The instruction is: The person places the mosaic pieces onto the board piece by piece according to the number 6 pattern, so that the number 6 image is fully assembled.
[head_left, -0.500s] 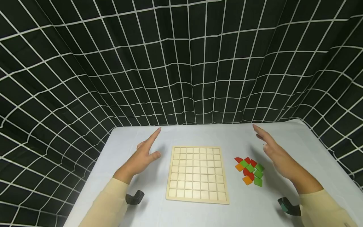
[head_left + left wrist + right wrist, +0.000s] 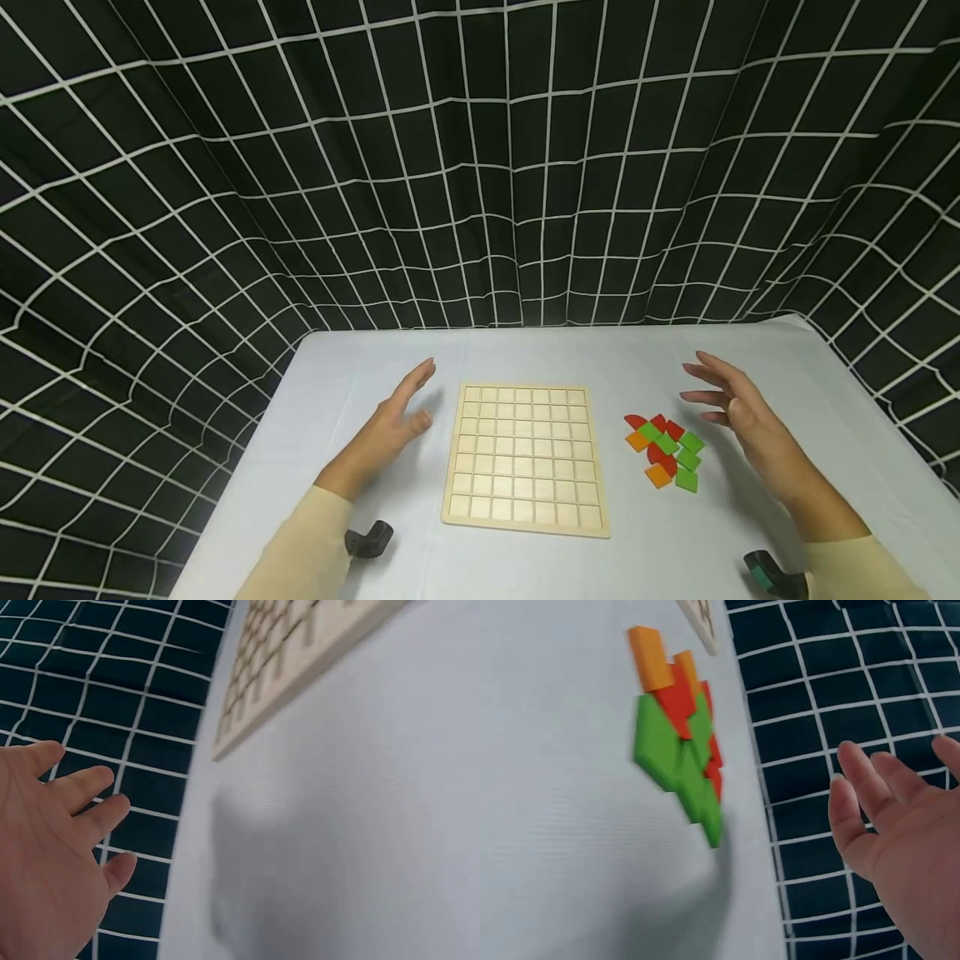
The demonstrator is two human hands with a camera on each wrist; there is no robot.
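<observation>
A square wooden grid board (image 2: pixel 525 457) lies flat on the white table, its cells bare. Right of it sits a loose cluster of flat pieces: green squares (image 2: pixel 686 481), orange squares (image 2: pixel 658 476) and red rounded pieces (image 2: pixel 662 458). My left hand (image 2: pixel 382 429) hovers left of the board, fingers extended and thumb apart, holding nothing. To the right of the pieces my right hand (image 2: pixel 753 425) is raised above the table with its fingers spread and slightly bent. In the right wrist view its palm (image 2: pixel 915 840) holds nothing, and the pieces lie apart from it.
The white tabletop (image 2: pixel 420 558) ends at a black curtain with white grid lines (image 2: pixel 480 183), which surrounds the back and sides. Dark curved devices stick out by the left wrist (image 2: pixel 369 540) and the right wrist (image 2: pixel 776 575).
My right hand has shifted slightly right and nearer, its fingers spreading and bending. The left hand has moved slightly right and nearer. Board and pieces lie as before; the head view shifted a little.
</observation>
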